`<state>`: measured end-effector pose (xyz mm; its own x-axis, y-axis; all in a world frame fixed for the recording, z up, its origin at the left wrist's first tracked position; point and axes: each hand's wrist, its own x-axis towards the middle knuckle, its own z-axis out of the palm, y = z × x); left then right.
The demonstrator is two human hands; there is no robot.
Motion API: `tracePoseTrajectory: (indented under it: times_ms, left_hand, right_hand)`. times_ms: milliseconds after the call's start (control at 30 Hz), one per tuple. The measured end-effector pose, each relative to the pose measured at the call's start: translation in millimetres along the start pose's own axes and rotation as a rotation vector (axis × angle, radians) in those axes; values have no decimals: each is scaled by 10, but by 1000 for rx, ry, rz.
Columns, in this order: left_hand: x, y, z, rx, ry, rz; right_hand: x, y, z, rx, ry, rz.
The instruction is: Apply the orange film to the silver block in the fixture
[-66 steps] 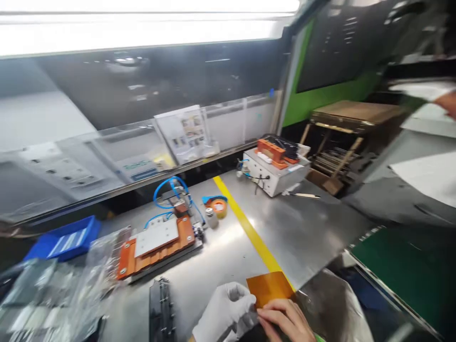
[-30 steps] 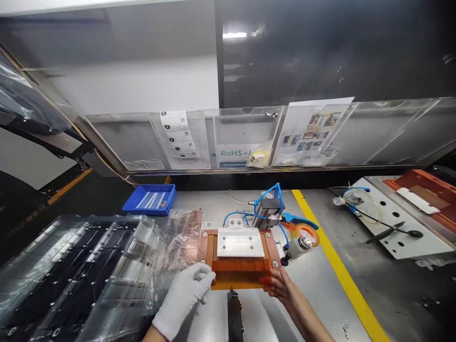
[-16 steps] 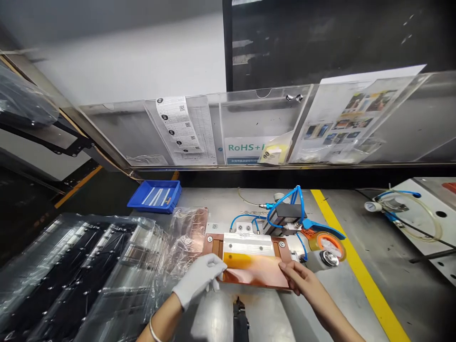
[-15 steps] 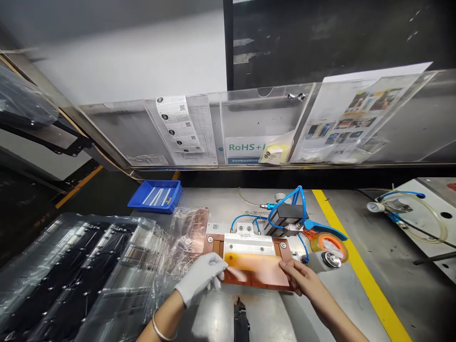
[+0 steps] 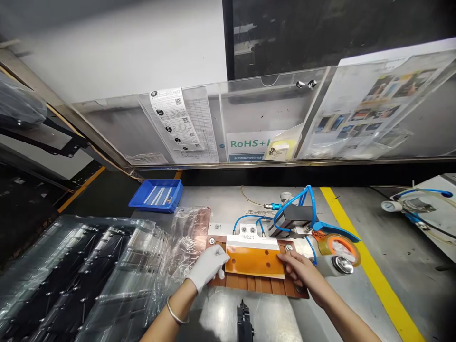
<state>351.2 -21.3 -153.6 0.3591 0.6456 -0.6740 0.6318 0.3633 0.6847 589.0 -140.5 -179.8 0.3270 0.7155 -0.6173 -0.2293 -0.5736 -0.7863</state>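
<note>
Black narrow part (image 5: 244, 323) lay nearest the body, on the steel bench (image 5: 278, 313) between the forearms. Ahead of it, both hands worked at one level. Left hand (image 5: 206, 267), in a white glove: thumb and fingers nearly closed, pinching the left edge of an amber film (image 5: 254, 261). Right hand (image 5: 299, 271), bare: fingertips together on the opposite edge, toward the upper corner.

Film position: spread between the hands, over a pale plate (image 5: 272, 245) on a brown grooved base (image 5: 256, 284). Dark round spots showed through it; full contact with the plate could not be confirmed.

Handling estimate: very light, thin, springy, probably slick and prone to crease or smudge. Side edges seemed the best hold, with even, gentle tension and the broad face untouched.

Just beyond the right hand: a bottle (image 5: 330, 267), then a tape roll (image 5: 325, 244). Beyond the left: a plastic-wrapped copper sheet (image 5: 200, 232), then a blue tray (image 5: 171, 208). Farthest, ahead of both: clear document pockets (image 5: 245, 111).
</note>
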Motion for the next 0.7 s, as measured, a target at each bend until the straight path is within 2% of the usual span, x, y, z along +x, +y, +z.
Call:
tracePoseTrajectory:
  times_ms: [300, 500, 633, 700]
  left_hand:
    - [8, -12, 3, -3, 16, 9]
    - [59, -43, 9, 49, 37, 8]
    - [4, -57, -106, 108, 58, 23]
    - [-131, -112, -168, 158, 126, 28]
  right_hand:
    - [-2, -54, -10, -29, -33, 3]
    - [56, -24, -36, -124, -19, -5]
    - [77, -49, -128, -251, 15, -16]
    - [25, -84, -220, -311, 53, -54]
